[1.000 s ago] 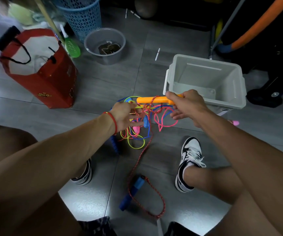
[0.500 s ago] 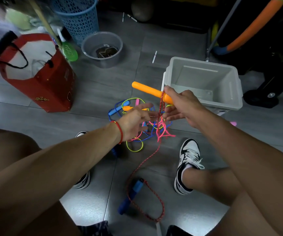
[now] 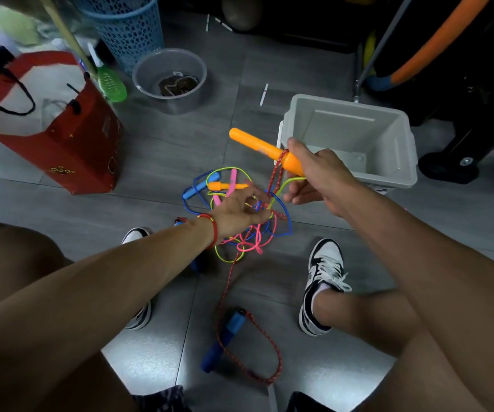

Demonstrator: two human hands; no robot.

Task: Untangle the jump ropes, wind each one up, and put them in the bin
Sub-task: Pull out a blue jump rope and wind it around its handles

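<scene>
**Grey tile floor, clutter along the far side**

The floor (image 3: 156, 162) is large grey tiles with thin pale seams, and a bright glare sits on the near tiles. At the far left stands a red paper bag (image 3: 70, 144) with black cord handles. Beside it are a blue mesh basket (image 3: 129, 31) and a grey round tub (image 3: 170, 81). On the right, dark equipment carries an orange foam tube (image 3: 436, 40).
</scene>
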